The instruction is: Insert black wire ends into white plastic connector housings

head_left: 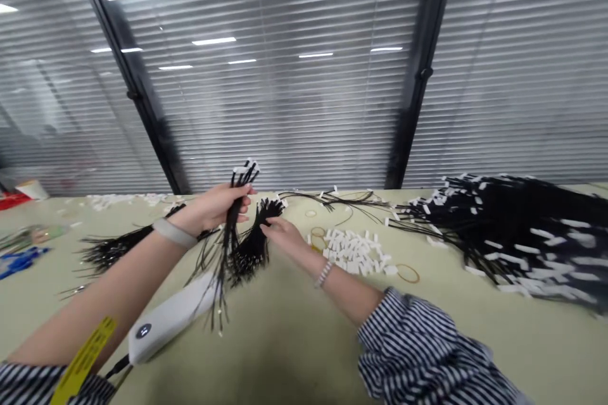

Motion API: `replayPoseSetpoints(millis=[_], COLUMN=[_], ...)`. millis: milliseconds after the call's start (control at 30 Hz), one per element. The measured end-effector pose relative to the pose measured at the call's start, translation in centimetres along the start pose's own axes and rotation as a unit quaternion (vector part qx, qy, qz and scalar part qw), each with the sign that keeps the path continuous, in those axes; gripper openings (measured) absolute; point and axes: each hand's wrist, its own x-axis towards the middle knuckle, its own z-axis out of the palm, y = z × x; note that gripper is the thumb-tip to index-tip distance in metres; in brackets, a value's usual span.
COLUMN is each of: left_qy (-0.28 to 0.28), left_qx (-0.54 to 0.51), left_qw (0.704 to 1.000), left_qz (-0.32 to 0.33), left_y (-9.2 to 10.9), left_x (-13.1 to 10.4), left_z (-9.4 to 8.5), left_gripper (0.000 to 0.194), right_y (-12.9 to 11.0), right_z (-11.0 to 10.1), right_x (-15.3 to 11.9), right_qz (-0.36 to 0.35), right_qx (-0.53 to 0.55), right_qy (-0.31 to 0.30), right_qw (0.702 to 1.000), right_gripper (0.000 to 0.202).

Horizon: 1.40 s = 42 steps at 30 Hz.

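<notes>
My left hand is closed around a thin bunch of black cables. White connectors top that bunch, and its loose ends hang down over the table. Just right of it, my right hand has its fingers pressed together at the side of a thicker bundle of black cables. How many strands it pinches is too small to make out. Behind my left forearm lies another black cable bundle, partly hidden by the arm. A white device with a round display lies beneath the hanging cable ends.
A pile of small white connectors lies right of my right hand, with a rubber band beside it. A large heap of black cables covers the right side. Blue ties lie far left. Blinds stand behind the table.
</notes>
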Motion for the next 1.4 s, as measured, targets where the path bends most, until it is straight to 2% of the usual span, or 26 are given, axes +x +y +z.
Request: replayPoseSetpoints(millis=[133, 233, 300, 433, 567, 700, 800, 900, 1033, 1133, 1200, 1267, 1333, 1400], left_qy=[-0.050, -0.060, -0.060, -0.056, -0.061, -0.099, -0.154, -0.223, -0.333, -0.362, -0.336, -0.281, -0.173, -0.012], left_qx=[-0.022, -0.033, -0.034, -0.040, -0.049, -0.019, 0.046, 0.136, 0.235, 0.266, 0.272, 0.282, 0.285, 0.283], left_qw=[0.998, 0.997, 0.997, 0.997, 0.997, 0.994, 0.986, 0.965, 0.913, 0.893, 0.899, 0.912, 0.932, 0.942], left_qz=[-0.019, 0.017, 0.033, 0.022, -0.007, -0.040, -0.050, -0.031, 0.005, 0.035, 0.066, 0.099, 0.140, 0.182], left_y=[-3.1, -4.4, -4.7, -4.4, -3.7, -2.7, -2.5, -3.6, -6.1, -5.7, -3.5, -0.4, 2.7, 4.7], left_x=[1.2, 1.5, 1.6, 1.5, 0.9, -0.2, -1.6, -3.2, -5.0, -5.6, -5.5, -4.8, -3.9, -3.1], left_z=[4.0, 6.5, 7.2, 7.2, 6.4, 5.8, 6.7, 9.7, 16.5, 20.4, 20.8, 19.3, 16.1, 12.3], left_gripper=[0.023, 0.025, 0.026, 0.025, 0.024, 0.017, 0.019, 0.016, 0.011, 0.019, 0.025, 0.029, 0.032, 0.035], right_y=[0.2, 0.8, 1.3, 1.8, 0.7, -2.0, -4.1, -5.4, -5.8, -5.6, -5.3, -4.7, -3.9, -3.2], right_z=[-1.7, -2.4, -2.9, -4.3, -6.8, -10.5, -13.5, -15.8, -17.4, -17.9, -18.4, -18.9, -19.4, -19.6], right_x=[-3.2, -3.9, -3.8, -4.0, -5.7, -9.1, -12.7, -16.6, -20.9, -23.5, -24.9, -25.9, -26.5, -26.6], right_qz=[0.012, 0.010, 0.004, -0.027, -0.082, -0.146, -0.189, -0.222, -0.234, -0.221, -0.209, -0.192, -0.173, -0.157], right_qx=[0.013, 0.006, -0.007, -0.019, 0.000, 0.016, 0.008, -0.022, -0.071, -0.097, -0.114, -0.127, -0.136, -0.139], right_qy=[-0.051, -0.020, 0.008, 0.057, 0.126, 0.177, 0.191, 0.209, 0.244, 0.261, 0.278, 0.293, 0.298, 0.294], right_qw=[0.999, 1.000, 1.000, 0.998, 0.989, 0.973, 0.963, 0.952, 0.939, 0.934, 0.931, 0.928, 0.929, 0.933], right_gripper=[0.033, 0.034, 0.032, 0.031, 0.031, 0.031, 0.027, 0.023, 0.027, 0.030, 0.031, 0.029, 0.027, 0.027])
